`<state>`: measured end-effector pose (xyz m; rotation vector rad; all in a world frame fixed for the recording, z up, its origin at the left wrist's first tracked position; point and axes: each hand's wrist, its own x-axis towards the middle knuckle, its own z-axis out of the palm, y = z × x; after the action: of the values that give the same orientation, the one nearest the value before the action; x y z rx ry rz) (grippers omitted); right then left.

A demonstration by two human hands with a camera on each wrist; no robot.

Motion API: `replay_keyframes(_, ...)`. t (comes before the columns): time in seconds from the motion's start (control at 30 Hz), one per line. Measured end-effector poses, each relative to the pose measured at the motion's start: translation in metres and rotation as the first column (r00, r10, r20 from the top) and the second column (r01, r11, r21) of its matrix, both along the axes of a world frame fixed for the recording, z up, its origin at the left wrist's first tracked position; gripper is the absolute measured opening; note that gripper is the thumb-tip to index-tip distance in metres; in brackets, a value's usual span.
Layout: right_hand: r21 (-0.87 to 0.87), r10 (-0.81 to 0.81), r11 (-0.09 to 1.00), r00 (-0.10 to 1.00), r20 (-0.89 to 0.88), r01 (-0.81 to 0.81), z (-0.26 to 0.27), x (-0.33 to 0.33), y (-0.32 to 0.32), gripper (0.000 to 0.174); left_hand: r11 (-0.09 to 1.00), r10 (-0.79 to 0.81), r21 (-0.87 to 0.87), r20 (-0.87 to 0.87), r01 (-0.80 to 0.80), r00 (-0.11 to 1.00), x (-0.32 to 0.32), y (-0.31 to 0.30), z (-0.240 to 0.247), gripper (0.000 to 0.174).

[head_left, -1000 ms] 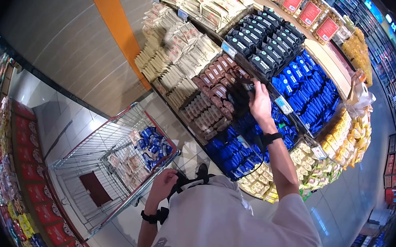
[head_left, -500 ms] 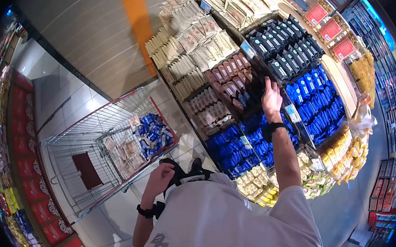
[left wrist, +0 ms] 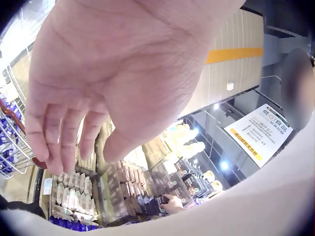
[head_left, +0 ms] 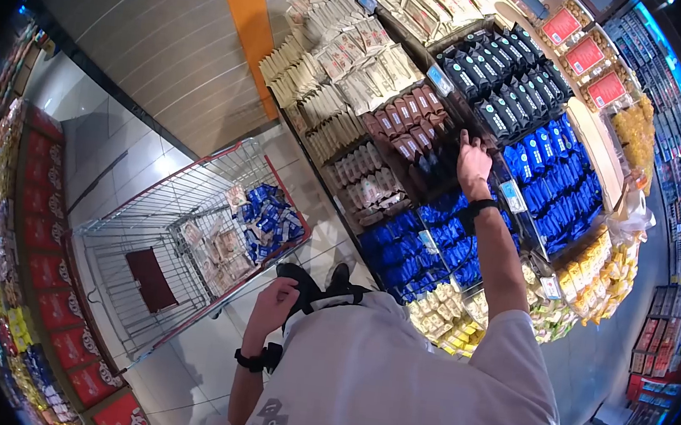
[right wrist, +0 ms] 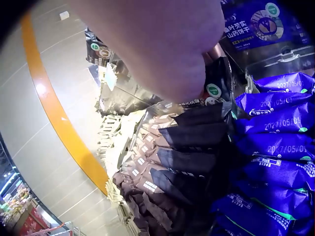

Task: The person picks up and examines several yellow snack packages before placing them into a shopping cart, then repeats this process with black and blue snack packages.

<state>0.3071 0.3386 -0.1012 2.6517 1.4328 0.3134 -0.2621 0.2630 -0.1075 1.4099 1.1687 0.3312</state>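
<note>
In the head view my right hand [head_left: 473, 164] reaches into the display, at the dark slot beside the brown packets [head_left: 408, 124]. A black snack packet [right wrist: 219, 81] with a round green mark shows at its fingers in the right wrist view, one finger behind it; the hand hides much of it. More black-ended packets [right wrist: 194, 142] stand in the row below. Purple-blue packets [right wrist: 275, 120] lie just to the right. My left hand [head_left: 273, 303] hangs at my waist near the cart, holding nothing, its fingers loosely bent in the left wrist view.
A wire shopping cart [head_left: 112, 292] holds blue packets [head_left: 269, 217] and pale packets [head_left: 220, 254]. Black packets [head_left: 504, 76] fill an upper bin, beige packets [head_left: 356, 65] the left side. A curved panelled wall [head_left: 143, 34] rises behind. Red boxes [head_left: 45, 219] line the left aisle.
The head view has swung, so the display sits further right. My right hand stays by the black and brown packets; its fingers, straighter half a second ago, are now more bent. The left hand stays low.
</note>
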Motion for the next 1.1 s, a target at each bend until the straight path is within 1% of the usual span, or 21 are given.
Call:
replay_keyframes(0.03, 0.0, -0.003, 1.0, 1.0, -0.005, 0.003, 0.001, -0.003, 0.001, 0.048, 1.0, -0.003, 0.0, -0.005, 0.003, 1.0, 0.002, 0.001, 0.001, 0.024)
replay_keyframes(0.1, 0.026, 0.012, 1.0, 0.998, 0.056, -0.013, 0.005, -0.009, 0.004, 0.045, 0.999, -0.039, 0.026, -0.005, 0.039, 0.999, 0.004, 0.003, 0.004, 0.025)
replay_keyframes(0.23, 0.007, -0.028, 1.0, 0.998, 0.054, 0.027, 0.008, -0.014, 0.009, 0.043, 0.998, -0.053, 0.027, -0.016, 0.054, 0.998, 0.008, 0.007, 0.004, 0.026)
replay_keyframes(0.33, 0.016, -0.023, 1.0, 0.996, 0.09, 0.021, -0.007, -0.002, 0.011, 0.042, 0.997, -0.07, 0.02, -0.025, 0.071, 0.997, 0.011, 0.009, 0.005, 0.026)
replay_keyframes(0.37, 0.045, -0.004, 0.999, 0.995, 0.095, 0.0, -0.012, 0.002, 0.007, 0.041, 0.997, -0.074, 0.03, -0.025, 0.074, 0.997, 0.012, 0.009, 0.003, 0.027)
replay_keyframes(0.5, 0.056, 0.011, 0.998, 0.996, 0.083, -0.016, -0.015, 0.001, 0.007, 0.04, 0.993, -0.084, 0.085, -0.016, 0.085, 0.996, 0.017, 0.01, 0.006, 0.026)
replay_keyframes(0.53, 0.048, 0.005, 0.999, 0.997, 0.083, -0.009, -0.011, -0.001, 0.007, 0.039, 0.993, -0.083, 0.087, -0.018, 0.084, 0.996, 0.02, 0.009, 0.008, 0.026)
replay_keyframes(0.6, 0.04, -0.001, 0.999, 0.997, 0.081, -0.003, -0.007, -0.004, 0.009, 0.038, 0.995, -0.09, 0.038, -0.057, 0.092, 0.994, 0.023, 0.009, 0.016, 0.026)
replay_keyframes(0.67, -0.022, 0.03, 0.999, 0.988, 0.154, -0.027, -0.004, -0.006, 0.011, 0.04, 0.993, -0.097, 0.057, -0.042, 0.099, 0.994, 0.022, 0.009, 0.006, 0.027)
replay_keyframes(0.7, -0.025, 0.031, 0.999, 0.988, 0.151, -0.028, 0.0, -0.009, 0.013, 0.04, 0.991, -0.106, 0.074, -0.027, 0.107, 0.994, 0.023, 0.008, 0.005, 0.028)
replay_keyframes(0.77, -0.082, -0.033, 0.996, 0.996, 0.077, 0.039, 0.007, -0.016, 0.02, 0.035, 0.99, -0.121, 0.065, -0.049, 0.124, 0.991, 0.026, 0.008, 0.005, 0.028)
replay_keyframes(0.9, -0.122, 0.005, 0.993, 0.996, 0.089, 0.006, -0.003, -0.007, 0.024, 0.033, 0.987, -0.142, 0.069, -0.08, 0.148, 0.987, 0.03, 0.01, 0.005, 0.029)
replay_keyframes(0.97, -0.079, -0.012, 0.997, 1.0, 0.007, 0.012, -0.011, 0.002, 0.021, 0.032, 0.988, -0.14, 0.061, -0.085, 0.145, 0.987, 0.031, 0.01, 0.006, 0.03)
replay_keyframes(1.1, -0.035, 0.026, 0.999, 0.999, 0.027, -0.025, -0.02, 0.008, 0.016, 0.031, 0.986, -0.145, 0.061, -0.104, 0.152, 0.984, 0.032, 0.009, 0.002, 0.032)
